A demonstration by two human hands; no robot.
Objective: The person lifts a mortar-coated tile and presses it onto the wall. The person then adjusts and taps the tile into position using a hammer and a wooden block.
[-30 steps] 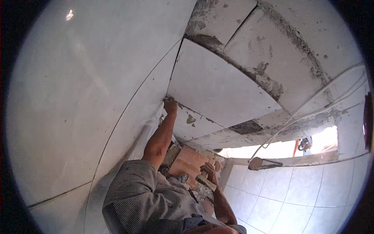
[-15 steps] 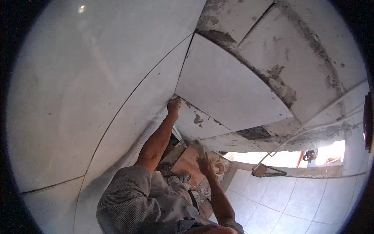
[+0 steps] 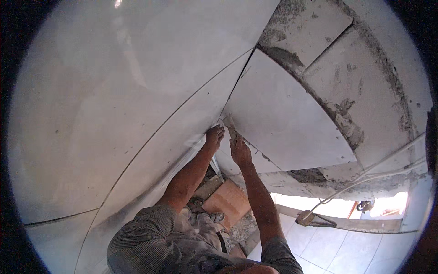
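My left hand (image 3: 214, 138) reaches into the wall corner with its fingers drawn together against the tiles. A small whitish bit (image 3: 221, 122) shows at its fingertips; what it is I cannot make out. Just to the right, my right hand (image 3: 240, 150) grips a small flat-bladed trowel (image 3: 229, 123), its blade tilted up against the joint in the corner. That joint runs beneath a large pale wall tile (image 3: 283, 105). Another pale tile wall (image 3: 150, 114) rises along my left side.
Rough mortar-smeared wall (image 3: 365, 77) lies beyond the tile. A cable (image 3: 356, 182) hangs down to a brownish block (image 3: 305, 218) at the bright opening's ledge. By my feet are a reddish board (image 3: 230, 201) and rubble (image 3: 239, 228). Pale floor tiles (image 3: 342, 246) are at lower right.
My right hand has come up from low near the reddish board, bringing the trowel to the corner beside my left hand. The view has shifted, and my left hand stays at the corner.
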